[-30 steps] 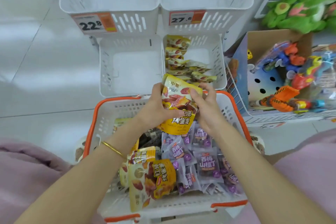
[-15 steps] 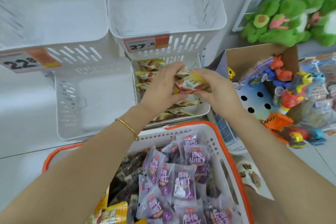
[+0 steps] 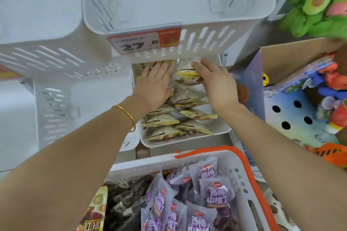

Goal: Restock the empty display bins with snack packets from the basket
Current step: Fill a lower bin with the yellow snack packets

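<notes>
The lower right display bin (image 3: 180, 142) holds several yellow snack packets (image 3: 185, 97) lying in a stack. My left hand (image 3: 155, 84) lies flat, fingers straight, on the packets at the bin's back left. With straight fingers, my right hand (image 3: 216, 82) touches the yellow packet (image 3: 187, 70) at the back, just beneath the upper bin. The white basket with an orange rim (image 3: 251, 170) sits below, filled with purple packets (image 3: 214, 193), dark packets (image 3: 127, 199) and a yellow packet (image 3: 93, 212).
An empty upper bin (image 3: 187, 5) with a 27.6 price tag (image 3: 144, 43) overhangs the hands. Two more empty white bins sit at upper left (image 3: 47, 15) and lower left (image 3: 56, 108). A cardboard box of toys (image 3: 293, 110) and green plush (image 3: 319, 5) stand on the right.
Both hands carried the yellow packet from above the basket into the lower right bin, reached to its back under the upper bin, and opened onto the packets. The view has leaned forward.
</notes>
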`<state>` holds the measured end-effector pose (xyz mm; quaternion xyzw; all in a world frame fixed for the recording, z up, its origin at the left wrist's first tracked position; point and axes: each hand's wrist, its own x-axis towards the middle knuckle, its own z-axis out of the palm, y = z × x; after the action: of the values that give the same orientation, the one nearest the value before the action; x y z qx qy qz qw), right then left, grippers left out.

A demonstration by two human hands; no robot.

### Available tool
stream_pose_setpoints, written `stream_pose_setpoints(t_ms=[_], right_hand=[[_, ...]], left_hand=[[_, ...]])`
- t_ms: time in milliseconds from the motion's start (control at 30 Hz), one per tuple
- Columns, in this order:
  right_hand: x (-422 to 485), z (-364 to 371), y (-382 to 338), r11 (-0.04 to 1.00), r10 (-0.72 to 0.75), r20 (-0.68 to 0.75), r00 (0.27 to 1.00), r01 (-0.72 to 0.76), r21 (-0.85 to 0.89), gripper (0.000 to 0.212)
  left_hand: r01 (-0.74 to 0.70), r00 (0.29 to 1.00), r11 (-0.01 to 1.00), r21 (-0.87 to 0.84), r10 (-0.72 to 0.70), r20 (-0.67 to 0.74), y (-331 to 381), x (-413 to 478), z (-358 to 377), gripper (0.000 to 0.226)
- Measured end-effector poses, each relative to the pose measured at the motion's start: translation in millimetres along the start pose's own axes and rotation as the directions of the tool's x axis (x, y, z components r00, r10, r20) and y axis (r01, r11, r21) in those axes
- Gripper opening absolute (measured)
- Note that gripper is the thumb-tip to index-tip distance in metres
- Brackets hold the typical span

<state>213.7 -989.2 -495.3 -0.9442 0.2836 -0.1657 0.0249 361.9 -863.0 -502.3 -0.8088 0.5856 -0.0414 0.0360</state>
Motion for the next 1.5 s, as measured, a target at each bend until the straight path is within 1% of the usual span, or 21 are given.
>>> stream_pose_setpoints(t_ms=[33, 100, 200, 267, 333, 367, 400, 467, 533, 600, 633, 733, 800, 900, 1000, 1067, 1167, 1333, 1500], right_hand=[[5, 5, 0, 1.000, 0.022, 0.045, 0.999, -0.022, 0.007, 0.058], [15, 14, 1, 0.999, 0.038, 0.089, 0.995, -0.041, 0.027, 0.061], [35, 28, 1, 0.992, -0.009, 0.151, 0.989, -0.010, 0.130, 0.065], [48, 34, 1, 0.980, -0.078, 0.243, 0.967, 0.030, 0.196, 0.064], [51, 39, 1, 0.977, -0.110, 0.378, 0.919, 0.031, 0.209, 0.064], [49, 42, 2, 0.983, -0.081, 0.436, 0.896, -0.001, 0.185, 0.067], [44, 45, 1, 0.989, -0.014, 0.452, 0.892, -0.056, 0.140, 0.069], [35, 49, -2, 0.983, 0.137, 0.366, 0.920, -0.172, 0.065, 0.068], [27, 50, -11, 0.960, 0.200, 0.304, 0.932, -0.248, 0.131, 0.064], [23, 51, -20, 0.942, 0.171, 0.338, 0.925, -0.255, 0.221, 0.062], [23, 50, -23, 0.946, 0.150, 0.367, 0.918, -0.241, 0.217, 0.063], [24, 43, -25, 0.969, 0.161, 0.430, 0.888, -0.226, 0.104, 0.072], [19, 37, -23, 0.971, 0.191, 0.403, 0.895, -0.231, 0.054, 0.079], [0, 37, -26, 0.978, 0.155, 0.342, 0.927, -0.193, 0.081, 0.076], [-3, 42, -34, 0.984, 0.120, 0.366, 0.923, -0.160, 0.080, 0.072], [2, 41, -37, 0.981, 0.152, 0.376, 0.914, -0.187, 0.059, 0.072], [-3, 34, -39, 0.974, 0.195, 0.382, 0.903, -0.224, 0.035, 0.073], [-34, 15, -35, 0.973, 0.182, 0.359, 0.915, -0.219, 0.066, 0.070], [-83, -29, -66, 0.970, 0.096, 0.351, 0.931, -0.167, 0.178, 0.064]], left_hand=[[0.007, 1.000, 1.000, 0.015, -0.007, 0.010, -3, 4, 2, 0.068], [0.043, 0.999, 0.999, 0.031, -0.044, 0.015, -10, 10, 4, 0.071], [0.076, 0.997, 0.994, 0.083, -0.077, 0.008, -17, 10, 7, 0.073], [0.107, 0.994, 0.989, 0.101, -0.106, -0.011, -20, 6, 8, 0.072], [0.119, 0.993, 0.986, 0.116, -0.118, -0.018, -21, 1, 9, 0.071], [0.118, 0.993, 0.985, 0.122, -0.117, -0.020, -20, -1, 11, 0.070], [0.120, 0.993, 0.985, 0.124, -0.118, -0.026, -19, -4, 14, 0.069], [0.133, 0.990, 0.985, 0.107, -0.129, -0.048, -17, -7, 19, 0.069], [0.149, 0.988, 0.986, 0.078, -0.145, -0.057, -15, -10, 24, 0.070], [0.155, 0.987, 0.987, 0.041, -0.153, -0.057, -13, -12, 28, 0.071], [0.156, 0.987, 0.987, 0.025, -0.154, -0.052, -13, -13, 30, 0.072], [0.158, 0.986, 0.987, 0.012, -0.157, -0.055, -13, -13, 31, 0.072], [0.166, 0.984, 0.986, 0.012, -0.165, -0.073, -14, -15, 29, 0.072], [0.175, 0.984, 0.984, 0.022, -0.174, -0.048, -15, -22, 32, 0.070], [0.182, 0.983, 0.983, 0.033, -0.183, 0.014, -14, -24, 28, 0.069], [0.180, 0.983, 0.983, 0.044, -0.181, 0.021, -14, -25, 22, 0.069], [0.182, 0.983, 0.983, 0.002, -0.182, 0.007, -13, -36, 12, 0.071], [0.170, 0.984, 0.980, -0.099, -0.174, -0.029, -1, -86, 2, 0.065], [0.201, 0.976, 0.958, -0.206, -0.213, -0.035, 4, -182, -12, 0.059]])
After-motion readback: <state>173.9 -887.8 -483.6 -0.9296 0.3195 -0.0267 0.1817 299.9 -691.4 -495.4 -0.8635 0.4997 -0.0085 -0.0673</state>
